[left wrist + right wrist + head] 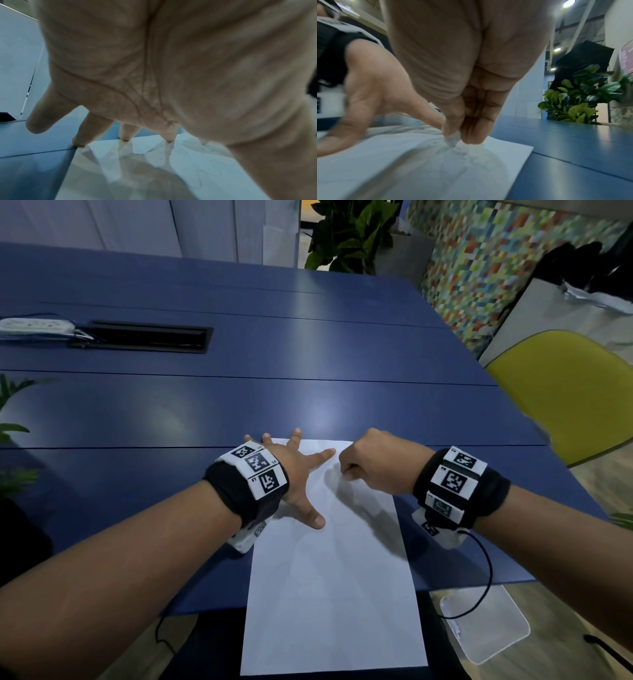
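Observation:
A white sheet of paper lies on the blue table and hangs over its near edge. My left hand is spread wide, and its straight fingertips press the sheet's far left part. My right hand is curled over the paper's far right area. Its thumb and fingers pinch a small whitish eraser, whose tip touches the paper. Faint pencil lines show on the sheet near my left hand.
A white power strip and a black cable slot sit at the table's far left. A yellow chair stands at the right. A potted plant is beyond the far edge. A clear plastic lid lies below, right.

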### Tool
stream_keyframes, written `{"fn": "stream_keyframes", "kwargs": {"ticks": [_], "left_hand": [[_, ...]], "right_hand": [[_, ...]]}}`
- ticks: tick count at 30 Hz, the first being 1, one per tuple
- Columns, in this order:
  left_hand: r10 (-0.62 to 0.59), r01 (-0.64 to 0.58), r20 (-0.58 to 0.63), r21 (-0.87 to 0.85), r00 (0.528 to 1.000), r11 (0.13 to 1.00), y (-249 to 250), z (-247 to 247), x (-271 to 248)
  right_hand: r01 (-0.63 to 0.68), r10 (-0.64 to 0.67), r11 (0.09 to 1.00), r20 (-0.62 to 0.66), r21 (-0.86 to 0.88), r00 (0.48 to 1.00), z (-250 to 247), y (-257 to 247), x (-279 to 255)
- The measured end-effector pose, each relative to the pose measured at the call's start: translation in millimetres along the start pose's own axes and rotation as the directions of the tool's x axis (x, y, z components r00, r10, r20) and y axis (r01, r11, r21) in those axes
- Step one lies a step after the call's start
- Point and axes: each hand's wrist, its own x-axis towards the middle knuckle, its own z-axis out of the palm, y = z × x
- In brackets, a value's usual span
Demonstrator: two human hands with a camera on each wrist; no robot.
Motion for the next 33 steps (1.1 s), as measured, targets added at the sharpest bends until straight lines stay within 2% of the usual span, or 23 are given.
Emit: {"fn": "stream_keyframes", "kwargs": {"ticks": [2, 5, 10, 14, 18, 22, 27, 30, 33], "left_hand": [[0.002, -0.002, 0.002, -0.001, 1.000, 1.000, 0, -1, 0], [0.006, -0.006, 0.000, -0.008, 1.000, 1.000, 1, -1, 0], [-0.001, 0.001, 0.003, 0.002, 1.000, 1.000, 1, -1, 0], [0.005, -0.005, 0.002, -0.011, 1.000, 1.000, 0, 0, 0], [0.001, -0.001, 0.010, 0.003, 1.000, 1.000, 1, -1, 0], [0.002, -0.002, 0.012, 0.003, 1.000, 1.000, 1, -2, 1], [-0.003, 0.003, 0.014, 0.010, 1.000, 1.000, 1, -1, 0], [0.000, -0.001, 0.017, 0.004, 1.000, 1.000, 2, -2, 0], [0.001, -0.001, 0.018, -0.003, 1.000, 1.000, 0, -1, -1]], "right_hand": [[-0.002, 0.002, 1.000, 0.002, -0.006, 1.000, -1, 1, 0], [-0.089, 0.089, 0.996, -0.009, 0.002, 0.996, -5, 14, 0], [-0.021, 0.021, 1.000, 0.034, 0.013, 0.999, -1, 2, -6], [-0.094, 0.094, 0.995, -0.008, 0.019, 0.995, -3, 20, -3], [-0.013, 0.013, 1.000, 0.042, -0.006, 0.999, 1, 6, -7], [-0.098, 0.098, 0.995, 0.000, -0.015, 0.995, -2, 23, -3], [-0.032, 0.033, 0.999, 0.043, -0.010, 0.999, 2, 8, -6], [-0.086, 0.086, 0.996, 0.003, -0.013, 0.996, -1, 19, -4], [-0.077, 0.077, 0.997, -0.008, 0.004, 0.997, 2, 17, -5]]}}
